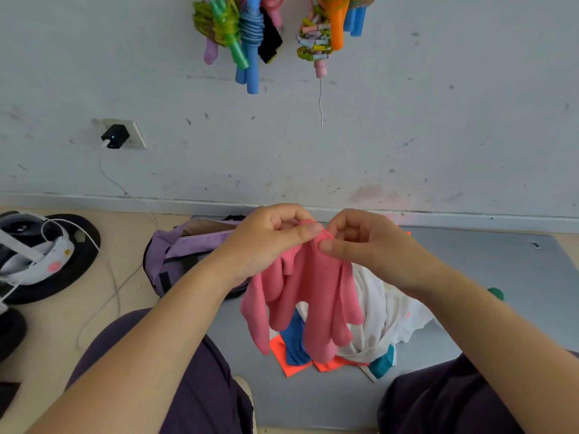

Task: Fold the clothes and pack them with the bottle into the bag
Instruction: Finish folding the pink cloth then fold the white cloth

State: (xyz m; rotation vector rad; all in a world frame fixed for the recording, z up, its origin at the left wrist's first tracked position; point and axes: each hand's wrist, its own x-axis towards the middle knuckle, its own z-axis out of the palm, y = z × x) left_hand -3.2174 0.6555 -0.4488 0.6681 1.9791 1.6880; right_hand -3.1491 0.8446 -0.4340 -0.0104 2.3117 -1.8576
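Both hands up in front of chest, pinching top edge of soft pink knit garment (308,296), thin stretchy fabric w/ several limp lobes hanging free (prob. sleeves or legs, can't tell which). Left hand (266,242): thumb laid flat over fabric, fingers curled behind, clamping the edge. Right hand (363,242): thumb tip pressed to the cloth just beside left thumb, other fingers curled in, pinching same edge. Hands almost touching, so garment bunched, not spread. Hangs above crumpled pile of white cloth w/ orange, blue and teal patches (379,321), lying on grey floor mat (501,270) between the knees. Open lilac fabric duffel bag (178,249) sits left of the pile, mouth up, at edge of mat near the wall. Bottle not identifiable; small green rounded thing at right past the forearm, too hidden to call. Handling, as judgement: very light, no stiffness, drapes and twists at once, clings a bit rather than slips, not fragile. Best taken at two corners or shoulder seams w/ hands well apart to get tension, then laid flat on mat to fold; central pinch as now gives no shape. Fold likely to spring open unless pressed down. Packing not yet begun, by the look of it.
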